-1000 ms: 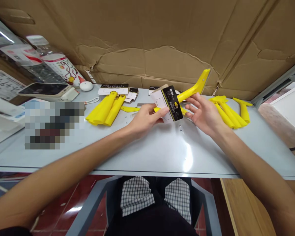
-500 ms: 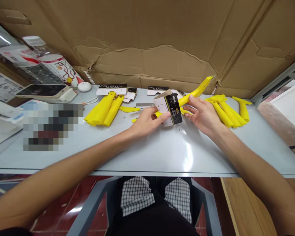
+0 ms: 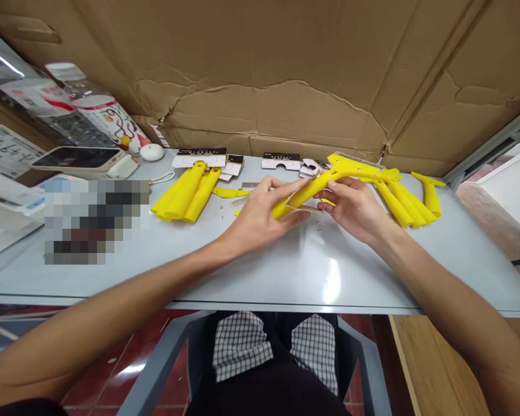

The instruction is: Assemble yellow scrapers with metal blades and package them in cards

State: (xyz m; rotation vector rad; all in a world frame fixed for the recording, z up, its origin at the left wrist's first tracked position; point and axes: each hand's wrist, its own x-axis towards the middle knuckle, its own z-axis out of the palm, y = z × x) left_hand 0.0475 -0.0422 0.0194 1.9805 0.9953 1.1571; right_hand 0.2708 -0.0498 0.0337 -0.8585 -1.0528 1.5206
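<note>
Both hands hold one yellow plastic scraper (image 3: 316, 188) above the table's middle, its wide head up and to the right. My left hand (image 3: 268, 214) grips the lower handle, with a folded cardboard card around it, seen nearly edge-on. My right hand (image 3: 355, 205) pinches the handle just below the head. Yellow handles (image 3: 179, 193) lie to the left of my left hand, beside a flat yellow piece (image 3: 229, 192). More yellow scrapers (image 3: 401, 199) lie to the right of my right hand. Small nuts (image 3: 319, 230) dot the table.
Black-and-white cards (image 3: 199, 157) lie along the back against a cardboard wall (image 3: 260, 69). At the left are a phone (image 3: 75, 159), a bottle (image 3: 99, 110), a round white object (image 3: 152, 152) and a blurred-out patch. A metal frame (image 3: 494, 138) edges the right.
The scraper has turned so its head faces the camera and sits lower. The card's printed face has turned out of view, and my left hand has shifted up over it.
</note>
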